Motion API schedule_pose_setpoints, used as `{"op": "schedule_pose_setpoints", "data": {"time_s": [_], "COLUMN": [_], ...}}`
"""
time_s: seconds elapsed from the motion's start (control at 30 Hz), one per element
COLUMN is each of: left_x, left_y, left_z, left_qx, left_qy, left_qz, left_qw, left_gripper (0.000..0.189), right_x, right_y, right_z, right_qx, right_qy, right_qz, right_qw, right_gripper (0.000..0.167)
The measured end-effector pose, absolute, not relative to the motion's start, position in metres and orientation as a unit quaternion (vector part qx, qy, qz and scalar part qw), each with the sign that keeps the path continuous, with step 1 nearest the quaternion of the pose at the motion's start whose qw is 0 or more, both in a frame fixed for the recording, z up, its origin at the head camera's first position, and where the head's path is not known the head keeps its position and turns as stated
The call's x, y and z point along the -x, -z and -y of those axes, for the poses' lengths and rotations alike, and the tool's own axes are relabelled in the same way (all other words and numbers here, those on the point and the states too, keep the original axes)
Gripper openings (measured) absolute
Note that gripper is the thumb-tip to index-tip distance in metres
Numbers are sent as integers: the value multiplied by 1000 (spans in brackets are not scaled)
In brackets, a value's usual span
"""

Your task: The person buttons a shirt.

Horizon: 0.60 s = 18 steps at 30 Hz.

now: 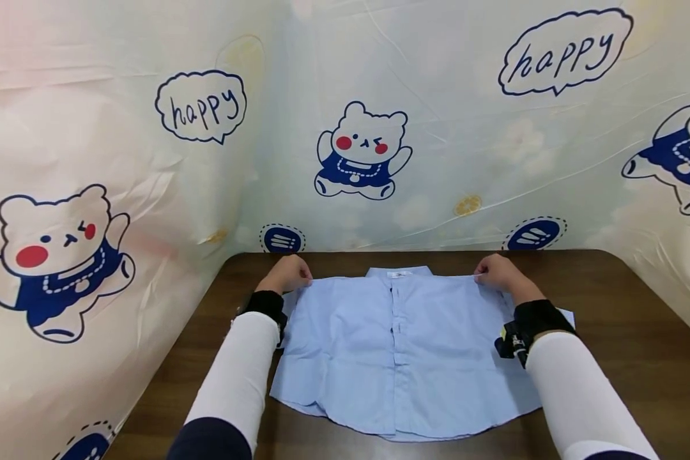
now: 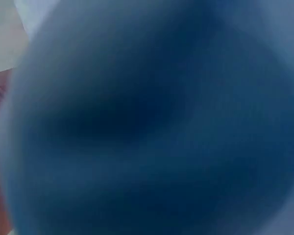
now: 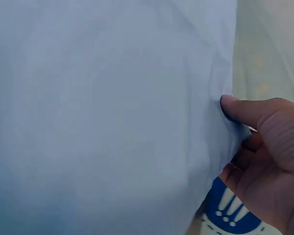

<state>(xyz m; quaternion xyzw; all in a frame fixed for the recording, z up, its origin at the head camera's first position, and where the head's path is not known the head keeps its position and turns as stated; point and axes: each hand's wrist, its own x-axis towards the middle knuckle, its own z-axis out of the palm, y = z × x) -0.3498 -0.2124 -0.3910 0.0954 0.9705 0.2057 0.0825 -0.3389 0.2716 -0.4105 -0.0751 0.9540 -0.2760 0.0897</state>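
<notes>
A light blue button-up shirt [image 1: 356,351] is spread out with its collar [image 1: 399,272] at the far side and its hem toward me. My left hand [image 1: 288,273] pinches the shirt's left shoulder corner in the head view. At the opposite shoulder my right hand [image 1: 501,275] pinches the cloth. In the right wrist view, the thumb of my right hand [image 3: 279,132] presses on the shirt's edge [image 3: 206,112], with fingers curled behind it. Blurred blue cloth [image 2: 152,147] fills most of the left wrist view and hides nearly all of that hand.
A dark brown wooden table [image 1: 627,358] lies under the shirt. Behind and at both sides hangs a pale curtain [image 1: 448,160] printed with bears and "happy" speech bubbles. Black wrist straps with small cameras [image 1: 512,342] sit close to the cloth.
</notes>
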Motion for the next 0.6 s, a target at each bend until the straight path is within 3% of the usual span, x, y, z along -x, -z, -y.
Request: {"op": "schedule_pose_setpoints", "data": {"time_s": [0.23,0.43,0.53,0.6], "left_x": [346,345,346,346], "left_y": [401,399,392,384], "left_z": [204,199,199,196], "left_qx": [-70,-61,-55,-54], "left_qy": [-144,-141,-145,-149], "left_qz": [-982,-983,-983,-983], "left_qw": [97,105,102,94], "left_gripper": [15,11,3,8], "right_x": [336,336,338,338], "right_y": [417,411,401,392], "right_z": [-262,-257,-254,-249], "right_qx": [60,47,61,71], "right_qy": [235,196,167,156], "right_qz": [-965,-972,-978,-980], "right_qw": [97,124,114,98], "right_gripper": [6,7,11,15]}}
